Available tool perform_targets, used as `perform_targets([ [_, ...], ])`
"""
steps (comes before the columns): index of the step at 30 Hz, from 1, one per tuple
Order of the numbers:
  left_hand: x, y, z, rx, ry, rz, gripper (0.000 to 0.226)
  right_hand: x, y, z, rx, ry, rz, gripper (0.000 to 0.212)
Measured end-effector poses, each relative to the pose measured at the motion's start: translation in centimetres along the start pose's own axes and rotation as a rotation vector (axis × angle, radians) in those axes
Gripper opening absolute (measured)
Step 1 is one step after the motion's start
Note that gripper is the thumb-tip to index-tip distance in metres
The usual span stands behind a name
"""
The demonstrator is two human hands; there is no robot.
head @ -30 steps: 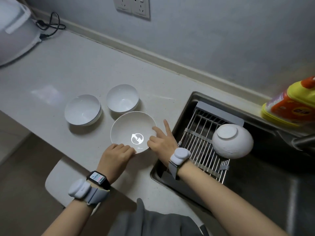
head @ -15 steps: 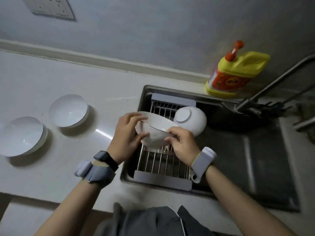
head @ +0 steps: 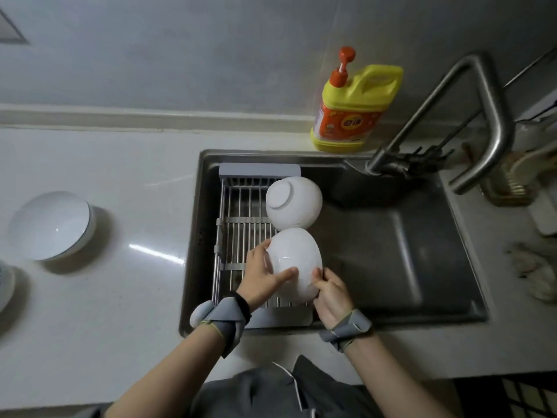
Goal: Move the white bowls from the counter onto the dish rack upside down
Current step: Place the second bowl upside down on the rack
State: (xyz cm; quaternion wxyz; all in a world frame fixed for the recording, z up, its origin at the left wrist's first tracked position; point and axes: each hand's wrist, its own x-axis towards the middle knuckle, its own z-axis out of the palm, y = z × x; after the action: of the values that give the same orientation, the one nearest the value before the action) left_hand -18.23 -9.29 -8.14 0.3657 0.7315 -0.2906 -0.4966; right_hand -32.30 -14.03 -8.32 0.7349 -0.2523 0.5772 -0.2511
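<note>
Both my hands hold a white bowl (head: 297,254) turned bottom-up over the near part of the metal dish rack (head: 241,224), which spans the left side of the sink. My left hand (head: 262,279) grips its left side and my right hand (head: 330,289) grips its near right edge. Another white bowl (head: 294,206) sits upside down on the far part of the rack, touching the held one. On the counter to the left an upright white bowl (head: 49,224) stands, and part of a further bowl (head: 4,282) shows at the left edge.
The steel sink basin (head: 391,251) lies open to the right of the rack. A yellow detergent bottle (head: 352,110) stands behind the sink, with a bent metal faucet (head: 470,116) to its right. Crumpled cloths (head: 536,273) lie on the right counter.
The bowl has gone from tilted above the rack's middle to fully bottom-up, lower and nearer me on the rack. My view has shifted right.
</note>
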Motion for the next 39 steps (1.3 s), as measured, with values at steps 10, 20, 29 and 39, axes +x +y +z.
perform_targets([
  [10, 2.0, -1.6, 2.4, 0.098, 0.02, -0.047, 0.098, 1.7, 0.6, -1.1, 0.098, 0.104, 0.093, 0.029],
  [20, 2.1, -1.6, 3.4, 0.173, 0.051, -0.016, 0.096, 2.4, -0.1, -2.3, 0.09, 0.064, 0.122, 0.023],
  [29, 2.3, -1.2, 2.9, 0.237, 0.004, -0.026, 0.1, 2.8, -0.1, -2.7, 0.051, 0.05, 0.11, 0.024],
  [39, 2.6, -0.9, 2.8, 0.189, -0.008, -0.069, 0.098, 3.1, -0.3, -3.0, -0.077, 0.039, 0.053, 0.018],
])
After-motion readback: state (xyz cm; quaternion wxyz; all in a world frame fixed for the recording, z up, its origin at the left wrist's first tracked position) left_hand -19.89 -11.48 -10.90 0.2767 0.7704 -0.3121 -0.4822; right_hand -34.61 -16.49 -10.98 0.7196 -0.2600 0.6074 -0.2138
